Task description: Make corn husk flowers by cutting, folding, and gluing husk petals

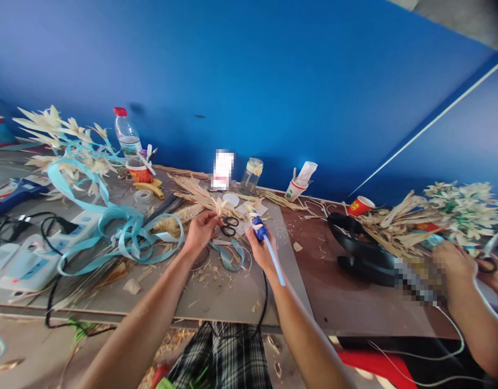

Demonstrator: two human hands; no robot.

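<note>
My left hand (200, 233) pinches a small pale husk flower (219, 207) between thumb and fingertips. My right hand (261, 253) is wrapped round a blue glue gun (258, 229), its nozzle turned up and away from me. A whitish glue stick (275, 262) sticks out of its back, over my wrist. The two hands are apart, with black-handled scissors (229, 227) lying between them. Dried corn husks (200, 190) lie just beyond my left hand. Light-blue ribbon (129, 237) is heaped to its left.
Along the blue wall stand a water bottle (129, 135), a glass jar (252, 175) and a paper cup (295, 189). A power strip (33, 265) and cables lie left. Another person's hand (455, 265) is at the right, near a black object (362, 251) and white flowers (459, 202).
</note>
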